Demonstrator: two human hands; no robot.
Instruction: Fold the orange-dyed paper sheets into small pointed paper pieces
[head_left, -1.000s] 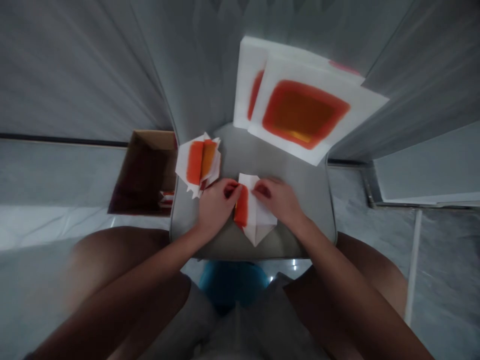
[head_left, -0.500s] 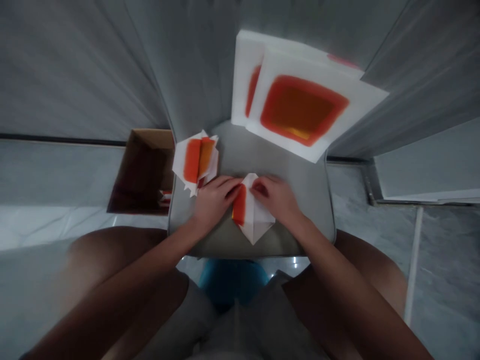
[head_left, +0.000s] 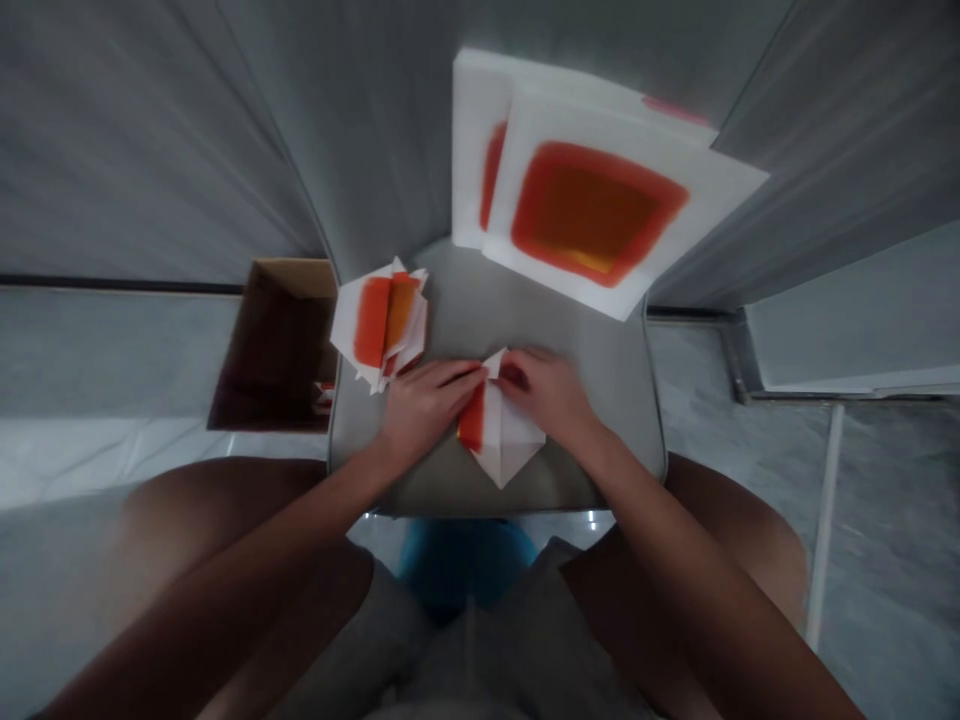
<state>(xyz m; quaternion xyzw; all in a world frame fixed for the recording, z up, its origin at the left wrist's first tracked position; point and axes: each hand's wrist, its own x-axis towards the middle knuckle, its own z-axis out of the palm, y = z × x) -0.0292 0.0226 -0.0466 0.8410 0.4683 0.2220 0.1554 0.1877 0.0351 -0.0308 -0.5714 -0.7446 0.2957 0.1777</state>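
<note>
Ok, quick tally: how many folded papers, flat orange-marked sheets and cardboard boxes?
Folded papers: 2 (folded paper between left hand and right hand; folded paper bundle)
Flat sheets: 2 (upper flat sheet; lower flat sheet)
Cardboard boxes: 1 (cardboard box)
Total: 5

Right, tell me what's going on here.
A person is handling a folded white paper with an orange-red patch, using both bare hands on a grey surface. The left hand and right hand rest on its upper part, their fingers close together at the fold. To the left lies a second folded paper with orange patches, beside an open cardboard box. Beyond them lie white sheets marked with red-orange squares.
</note>
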